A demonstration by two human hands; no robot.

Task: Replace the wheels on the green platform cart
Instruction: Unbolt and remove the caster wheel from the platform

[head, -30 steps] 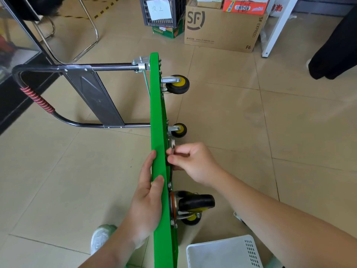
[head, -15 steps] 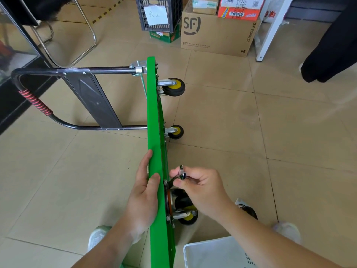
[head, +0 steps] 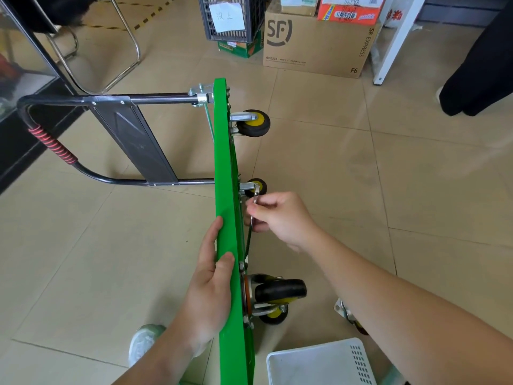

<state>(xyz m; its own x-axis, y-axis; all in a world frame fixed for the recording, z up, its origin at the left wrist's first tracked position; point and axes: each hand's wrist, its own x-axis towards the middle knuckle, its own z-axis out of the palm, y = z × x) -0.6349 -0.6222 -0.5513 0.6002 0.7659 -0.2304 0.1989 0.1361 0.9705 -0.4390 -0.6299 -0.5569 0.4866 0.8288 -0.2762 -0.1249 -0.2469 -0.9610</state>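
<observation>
The green platform cart (head: 226,173) stands on its side edge on the tiled floor, its black folding handle (head: 111,140) lying out to the left. Black wheels with yellow hubs stick out to the right: one at the far end (head: 254,123), a smaller-looking one (head: 259,186) midway, and a near caster (head: 280,291). My left hand (head: 211,284) grips the deck's upper edge. My right hand (head: 280,218) holds a slim metal wrench (head: 249,232) against the underside, its lower end by the near caster's mounting bolts.
A white perforated basket (head: 319,362) sits at the bottom right. A loose caster (head: 348,315) lies on the floor behind my right forearm. Cardboard boxes (head: 316,43) and a dark crate (head: 230,18) stand at the back. A chair frame (head: 122,45) is far left, a person's dark leg (head: 477,68) far right.
My right hand dropped towards the near caster half a second ago and has since swung back up along the underside with the wrench. My left hand keeps its grip on the deck.
</observation>
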